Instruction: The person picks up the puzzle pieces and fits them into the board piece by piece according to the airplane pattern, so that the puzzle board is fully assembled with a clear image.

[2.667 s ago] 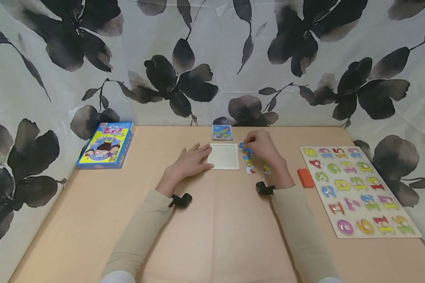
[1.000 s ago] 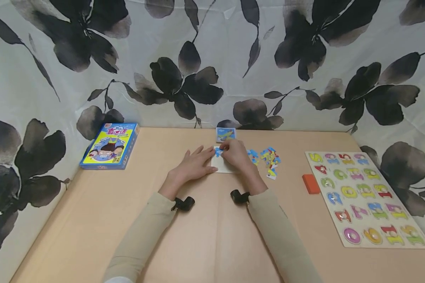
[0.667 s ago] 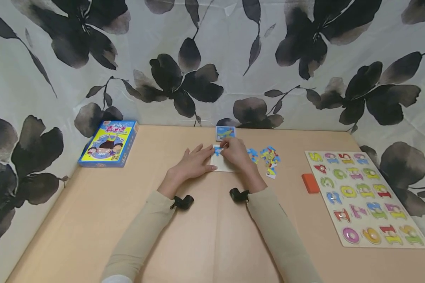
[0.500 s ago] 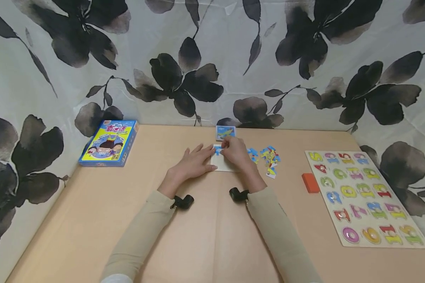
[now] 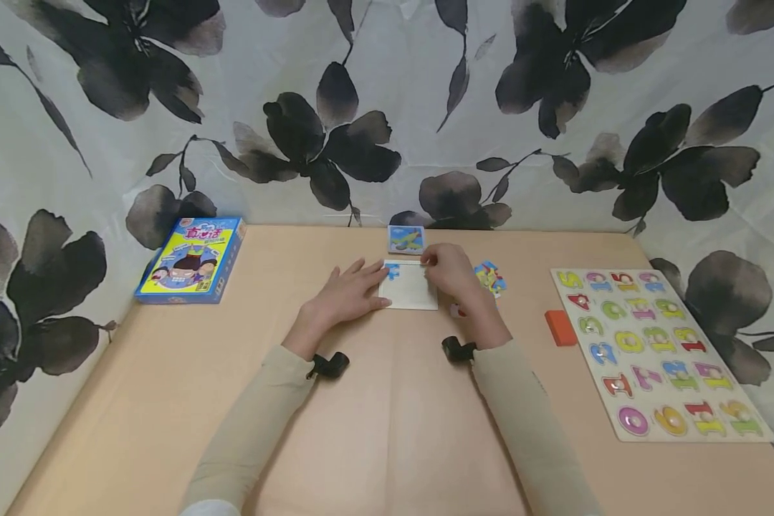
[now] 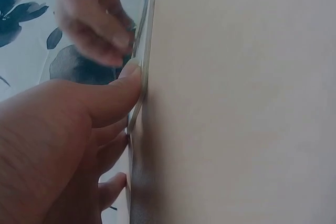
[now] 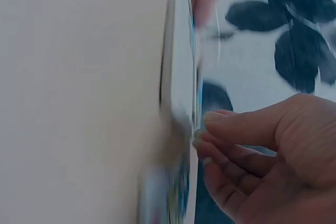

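A shallow white puzzle tray [image 5: 411, 290] lies flat at the middle of the table, with blue jigsaw pieces [image 5: 393, 271] in its far left corner. My left hand [image 5: 343, 294] rests at the tray's left side, fingers extended and thumb at the near edge. Over the tray's far right corner is my right hand [image 5: 454, 272], thumb and fingertips bent close together. In the right wrist view, no piece shows between the right hand's fingers [image 7: 236, 129]. Loose jigsaw pieces [image 5: 490, 278] lie right of the tray, partly hidden by that hand.
A small picture card [image 5: 405, 240] lies beyond the tray. At the left stands a blue and yellow box [image 5: 190, 261]. An orange block [image 5: 560, 327] lies beside a white board of colourful number shapes [image 5: 658, 351] at the right. Flowered cloth [image 5: 438, 107] hangs behind the table.
My right hand has carried a blue piece from the loose pieces to the tray's far left corner, then withdrawn rightward, leaving blue pieces there. My left hand has stayed at the tray.
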`<control>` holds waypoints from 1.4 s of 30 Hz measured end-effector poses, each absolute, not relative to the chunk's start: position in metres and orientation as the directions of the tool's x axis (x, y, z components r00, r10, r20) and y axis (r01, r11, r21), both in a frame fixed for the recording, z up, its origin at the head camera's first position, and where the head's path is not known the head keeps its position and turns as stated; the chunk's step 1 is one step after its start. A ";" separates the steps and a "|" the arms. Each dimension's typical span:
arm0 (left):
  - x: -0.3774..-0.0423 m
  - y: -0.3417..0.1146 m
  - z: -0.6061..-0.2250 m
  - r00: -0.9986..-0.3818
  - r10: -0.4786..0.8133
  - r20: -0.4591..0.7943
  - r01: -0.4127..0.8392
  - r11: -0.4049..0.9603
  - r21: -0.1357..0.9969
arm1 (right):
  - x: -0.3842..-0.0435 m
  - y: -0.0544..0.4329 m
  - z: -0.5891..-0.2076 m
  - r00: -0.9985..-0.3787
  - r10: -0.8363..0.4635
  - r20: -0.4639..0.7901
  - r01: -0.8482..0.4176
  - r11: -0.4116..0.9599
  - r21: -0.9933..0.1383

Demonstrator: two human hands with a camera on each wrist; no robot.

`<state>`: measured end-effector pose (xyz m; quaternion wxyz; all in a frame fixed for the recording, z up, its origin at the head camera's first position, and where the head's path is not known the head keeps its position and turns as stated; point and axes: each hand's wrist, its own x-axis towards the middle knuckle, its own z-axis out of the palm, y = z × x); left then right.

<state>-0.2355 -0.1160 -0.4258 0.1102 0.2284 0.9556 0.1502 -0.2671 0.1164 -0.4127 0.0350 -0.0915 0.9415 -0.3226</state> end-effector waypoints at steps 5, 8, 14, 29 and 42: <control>-0.234 -0.116 -0.425 -0.870 0.471 -0.146 0.406 0.852 0.331 | -0.266 0.151 -0.412 -0.983 -0.181 -0.030 -0.128 0.794 -0.594; -0.233 -0.115 -0.424 -0.871 0.471 -0.141 0.407 0.852 0.330 | -0.265 0.162 -0.412 -0.982 -0.177 -0.069 -0.107 0.814 -0.571; -0.233 -0.115 -0.425 -0.865 0.480 -0.145 0.414 0.847 0.334 | -0.261 0.166 -0.413 -0.983 -0.124 -0.137 -0.029 0.835 -0.550; -0.232 -0.119 -0.425 -0.871 0.473 -0.134 0.401 0.841 0.363 | -0.267 0.165 -0.413 -0.993 -0.117 -0.012 -0.081 0.756 -0.649; -0.233 -0.117 -0.426 -0.870 0.472 -0.141 0.399 0.844 0.359 | -0.267 0.138 -0.409 -0.991 -0.129 0.043 -0.111 0.582 -0.806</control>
